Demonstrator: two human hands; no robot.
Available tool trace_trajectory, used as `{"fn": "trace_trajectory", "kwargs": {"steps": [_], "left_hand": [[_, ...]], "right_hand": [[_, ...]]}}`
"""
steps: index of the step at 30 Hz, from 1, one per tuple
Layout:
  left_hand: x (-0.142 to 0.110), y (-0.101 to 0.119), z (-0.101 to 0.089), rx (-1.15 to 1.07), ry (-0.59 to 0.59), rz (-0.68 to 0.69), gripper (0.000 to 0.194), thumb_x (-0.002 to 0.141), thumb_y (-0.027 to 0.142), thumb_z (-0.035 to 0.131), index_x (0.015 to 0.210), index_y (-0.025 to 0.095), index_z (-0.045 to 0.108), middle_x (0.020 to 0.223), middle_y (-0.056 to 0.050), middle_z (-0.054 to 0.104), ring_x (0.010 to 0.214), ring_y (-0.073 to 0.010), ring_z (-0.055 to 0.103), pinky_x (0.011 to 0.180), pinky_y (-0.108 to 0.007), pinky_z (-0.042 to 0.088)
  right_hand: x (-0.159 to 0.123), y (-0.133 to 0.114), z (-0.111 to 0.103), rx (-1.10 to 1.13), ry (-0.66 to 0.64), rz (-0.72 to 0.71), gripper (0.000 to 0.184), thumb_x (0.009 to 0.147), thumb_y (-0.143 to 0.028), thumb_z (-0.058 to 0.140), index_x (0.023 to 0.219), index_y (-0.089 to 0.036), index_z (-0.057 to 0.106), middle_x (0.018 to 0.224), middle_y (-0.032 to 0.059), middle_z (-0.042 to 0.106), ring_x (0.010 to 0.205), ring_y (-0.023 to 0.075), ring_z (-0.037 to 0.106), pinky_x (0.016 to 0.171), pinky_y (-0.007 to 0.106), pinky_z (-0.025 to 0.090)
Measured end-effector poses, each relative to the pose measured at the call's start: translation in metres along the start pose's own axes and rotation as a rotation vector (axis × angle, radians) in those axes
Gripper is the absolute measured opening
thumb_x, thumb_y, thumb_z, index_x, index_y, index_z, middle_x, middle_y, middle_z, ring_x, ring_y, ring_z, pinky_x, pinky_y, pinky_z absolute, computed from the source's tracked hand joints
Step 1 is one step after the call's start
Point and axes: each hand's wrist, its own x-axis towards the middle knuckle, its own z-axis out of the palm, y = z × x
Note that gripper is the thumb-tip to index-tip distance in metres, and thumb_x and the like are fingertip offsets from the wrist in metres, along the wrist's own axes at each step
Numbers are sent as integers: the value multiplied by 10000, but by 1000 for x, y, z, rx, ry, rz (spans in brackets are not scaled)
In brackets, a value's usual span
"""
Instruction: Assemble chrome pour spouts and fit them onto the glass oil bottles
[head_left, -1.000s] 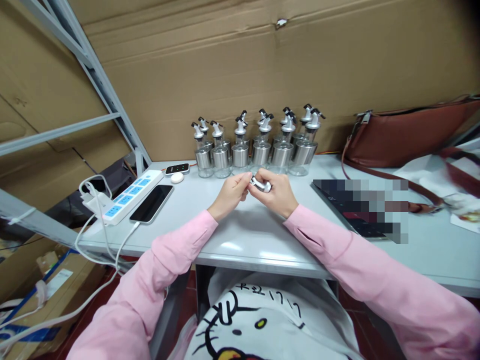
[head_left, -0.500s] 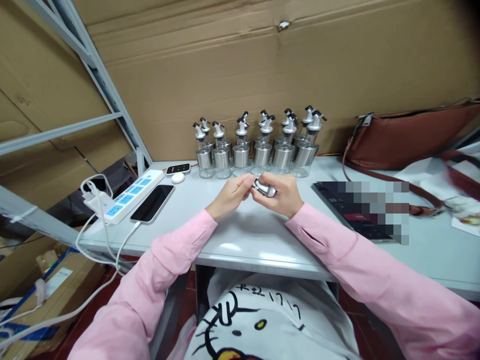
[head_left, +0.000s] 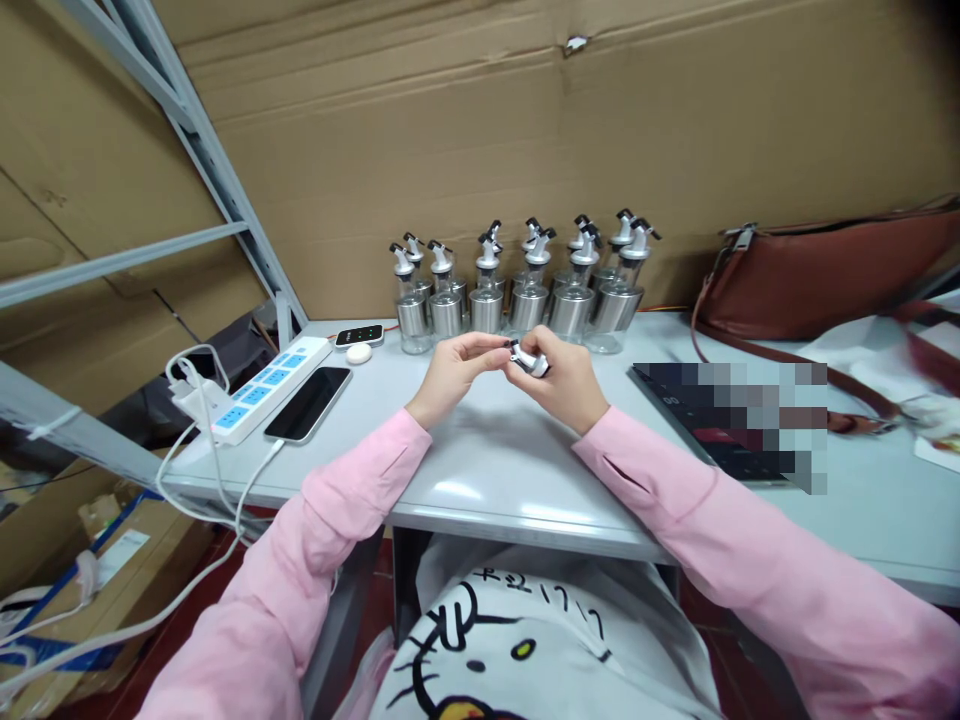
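My right hand (head_left: 564,385) is closed around a small silver and black pourer cap (head_left: 529,360), held just above the grey table (head_left: 487,470). My left hand (head_left: 450,375) pinches the left end of the same cap with thumb and fingertips. Both hands meet in front of a row of several glass and steel dispenser bottles (head_left: 525,290) that stand upright at the back of the table. Both arms are in pink sleeves.
A white and blue power strip (head_left: 262,385), a black phone (head_left: 307,402), a small black device (head_left: 358,335) and a white oval object (head_left: 358,353) lie at the left. A brown bag (head_left: 810,275) rests at the back right. Cardboard covers the wall behind.
The hands have stayed together and turned the cap slightly; it now shows more between the fingers. The view has shifted a little.
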Motion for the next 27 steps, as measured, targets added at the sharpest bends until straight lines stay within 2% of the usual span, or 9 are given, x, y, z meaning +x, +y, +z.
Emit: {"fn": "trace_trajectory", "kwargs": {"steps": [4,7,14,16,20,23,27], "left_hand": [[0,8,-4,88,-66,-45,294,591,336,797,782,133,703,765,-41,694,720,-139,622,747,-301,477],[-1,11,-5,140,-62,-43,268,594,293,792,785,127,705,766,-43,698,709,-135,625,727,-284,485],[-6,9,0,335,86,193,149,679,230,703,794,134,700,831,-48,700,790,-145,636,759,-265,497],[-5,10,-1,349,98,189,147,685,225,696,799,133,701,840,-49,701,785,-143,635,742,-259,500],[-2,9,-4,276,84,88,208,638,251,744,800,127,702,807,-50,704,763,-147,637,724,-267,500],[0,8,-5,175,53,20,265,595,294,783,784,127,699,781,-47,704,756,-153,644,738,-289,500],[0,9,-4,111,50,-5,288,568,310,804,761,126,695,746,-39,698,726,-141,640,734,-291,495]], "right_hand": [[3,0,-5,36,-93,14,291,694,-351,624,641,-210,375,525,-70,408,455,69,323,463,195,274],[3,-1,-6,51,-130,46,285,682,-357,616,631,-208,379,512,-70,405,457,69,316,464,197,266],[4,0,0,68,-128,296,373,696,-453,612,567,-197,373,507,-53,398,488,81,341,481,209,265],[3,0,0,48,-96,255,370,695,-444,626,591,-201,367,517,-60,391,482,78,329,485,210,267],[0,0,-2,-13,-67,101,339,698,-391,644,654,-210,361,542,-73,389,463,70,316,487,206,273],[-1,0,-2,-33,-56,74,334,720,-392,629,657,-214,353,542,-73,390,457,70,318,479,203,274],[-1,1,-2,-25,-54,66,330,729,-397,618,649,-216,355,531,-73,386,450,71,318,471,202,276]]}}
